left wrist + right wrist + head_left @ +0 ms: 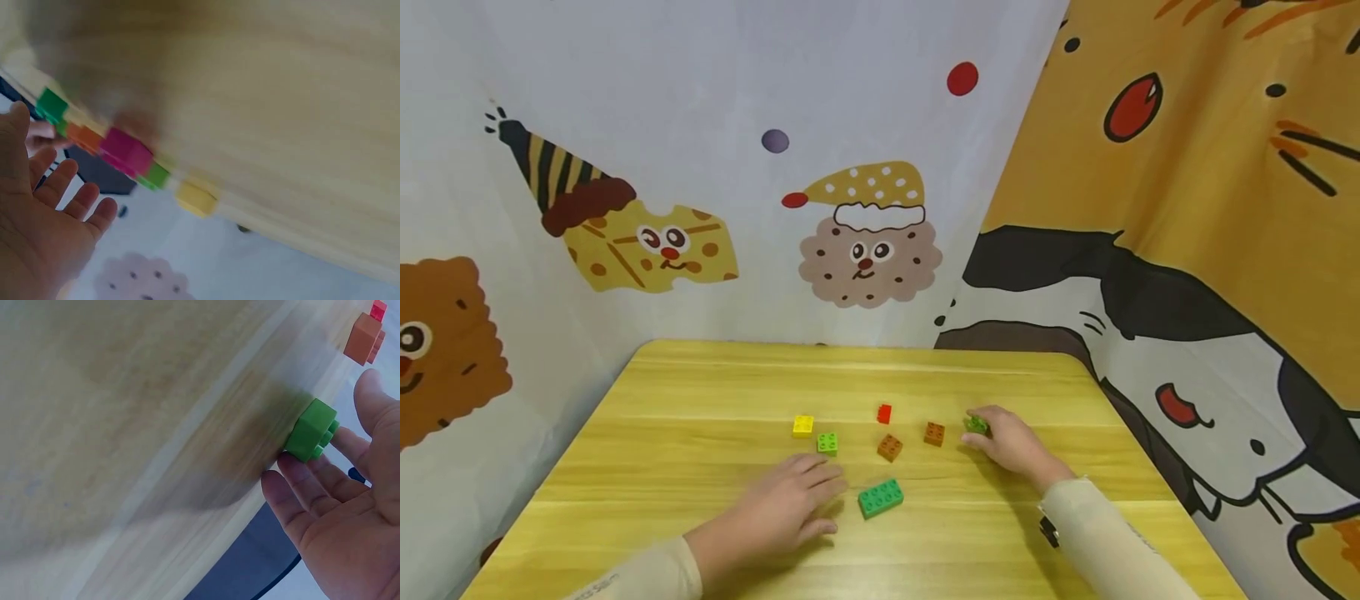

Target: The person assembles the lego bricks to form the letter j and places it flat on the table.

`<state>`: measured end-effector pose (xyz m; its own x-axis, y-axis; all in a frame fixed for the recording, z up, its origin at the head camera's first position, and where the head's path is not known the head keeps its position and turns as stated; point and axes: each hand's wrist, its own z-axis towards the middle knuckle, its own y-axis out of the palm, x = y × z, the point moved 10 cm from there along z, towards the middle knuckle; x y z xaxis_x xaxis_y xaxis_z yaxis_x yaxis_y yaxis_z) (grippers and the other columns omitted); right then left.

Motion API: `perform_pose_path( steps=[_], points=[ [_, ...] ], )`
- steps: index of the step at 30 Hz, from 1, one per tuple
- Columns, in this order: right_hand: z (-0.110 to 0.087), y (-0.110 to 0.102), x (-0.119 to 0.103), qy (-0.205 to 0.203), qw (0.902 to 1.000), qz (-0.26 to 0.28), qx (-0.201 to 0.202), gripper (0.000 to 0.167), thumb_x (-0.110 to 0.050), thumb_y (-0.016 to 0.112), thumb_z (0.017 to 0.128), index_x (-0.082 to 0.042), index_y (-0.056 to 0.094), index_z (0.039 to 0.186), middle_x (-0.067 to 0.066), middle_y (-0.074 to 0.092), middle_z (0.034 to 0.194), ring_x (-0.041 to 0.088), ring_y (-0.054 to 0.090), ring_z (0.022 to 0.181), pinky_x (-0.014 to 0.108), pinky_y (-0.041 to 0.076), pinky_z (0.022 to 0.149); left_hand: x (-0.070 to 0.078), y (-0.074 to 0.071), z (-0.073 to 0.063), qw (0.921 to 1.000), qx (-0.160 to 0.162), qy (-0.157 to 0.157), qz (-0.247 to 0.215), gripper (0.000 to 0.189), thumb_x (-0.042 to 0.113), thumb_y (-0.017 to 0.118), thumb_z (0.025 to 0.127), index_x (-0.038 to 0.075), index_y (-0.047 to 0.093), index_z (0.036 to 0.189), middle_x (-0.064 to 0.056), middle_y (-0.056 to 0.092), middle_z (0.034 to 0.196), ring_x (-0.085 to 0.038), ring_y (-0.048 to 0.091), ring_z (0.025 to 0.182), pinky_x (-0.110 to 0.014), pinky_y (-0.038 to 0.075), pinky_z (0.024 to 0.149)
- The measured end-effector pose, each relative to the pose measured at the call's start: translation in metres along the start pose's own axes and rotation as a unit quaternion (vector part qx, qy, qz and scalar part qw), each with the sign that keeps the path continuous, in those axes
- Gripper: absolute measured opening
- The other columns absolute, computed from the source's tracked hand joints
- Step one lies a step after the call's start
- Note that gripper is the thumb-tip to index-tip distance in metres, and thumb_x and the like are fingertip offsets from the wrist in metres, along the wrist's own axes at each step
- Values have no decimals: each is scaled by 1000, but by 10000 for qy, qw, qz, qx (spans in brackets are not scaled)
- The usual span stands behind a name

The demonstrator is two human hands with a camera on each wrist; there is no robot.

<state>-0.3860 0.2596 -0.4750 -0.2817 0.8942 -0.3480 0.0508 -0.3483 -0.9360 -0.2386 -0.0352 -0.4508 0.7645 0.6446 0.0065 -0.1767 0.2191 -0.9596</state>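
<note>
Your right hand (350, 525), foremost in the right wrist view, spreads wide about the small green block (310, 430) on the table (662, 433), thumb clear. For a square pinch, close thumb opposite fingers, avoiding the nearby brown block (934, 433). Left hand (782, 504): loose, holding nothing.

In the head view we see smooth plastic bricks (881, 498) toward six o'clock, a lightly glossy wood-grain table (700, 387) and, at twelve, a matt cloth backdrop (865, 83).
</note>
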Motion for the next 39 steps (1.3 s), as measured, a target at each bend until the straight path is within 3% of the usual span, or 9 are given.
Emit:
perform_pose_path(
  steps=[6,11,17,25,30,32,35,39],
  points=[
    [-3,-3,1,36,10000,-9,-80,60,-42,68,78,-14,52,129,9,52,130,29,50,118,49,41,99,34,19,3,9983,-380,436,91,72,65,41,84,20,36,140,1,40,143,-25,42,127,-47,36,105],
    [-4,-2,5,21,9999,-73,-70,57,-34,72,76,-15,54,127,6,56,126,26,52,115,46,44,97,47,28,7,9964,-573,609,134,77,68,35,83,18,32,142,0,36,146,-22,43,126,-41,40,103],
    [-6,-4,7,44,9994,-332,64,46,-24,69,81,-18,57,124,7,58,124,28,55,113,47,47,92,38,37,10,9949,-928,143,-377,77,66,36,84,17,28,143,0,30,148,-24,41,129,-42,40,103],
    [-5,-6,9,170,9983,-520,189,38,-24,70,80,-19,59,116,6,64,111,24,61,99,45,51,83,13,43,16,9925,-778,-533,-783,65,57,43,88,15,38,137,2,40,141,-18,42,128,-38,40,104],
    [-4,-15,10,329,9969,-562,434,35,-26,69,81,-17,57,113,6,65,106,23,61,93,42,52,75,8,40,19,9936,-649,-582,-713,63,53,46,89,13,40,136,1,42,140,-18,43,127,-38,40,104],
    [-3,-24,3,325,9959,-509,680,38,-24,68,82,-15,55,117,7,64,109,24,61,95,42,52,76,6,40,19,9938,-651,-583,-691,64,53,47,88,12,39,137,0,40,142,-18,42,128,-38,38,105],
    [-2,-33,-26,64,9958,-262,872,44,-22,67,83,-13,52,123,6,61,114,22,60,99,40,52,80,3,41,19,9936,-663,-604,-680,65,53,48,88,13,37,138,0,38,143,-19,40,130,-39,38,106],
    [-7,-15,-86,-721,9970,170,239,49,-24,65,84,-13,50,129,2,60,117,14,60,97,30,54,80,2,42,18,9938,-651,-590,-679,67,53,50,87,15,34,141,-1,37,144,-19,40,130,-40,38,105]
  ],
)
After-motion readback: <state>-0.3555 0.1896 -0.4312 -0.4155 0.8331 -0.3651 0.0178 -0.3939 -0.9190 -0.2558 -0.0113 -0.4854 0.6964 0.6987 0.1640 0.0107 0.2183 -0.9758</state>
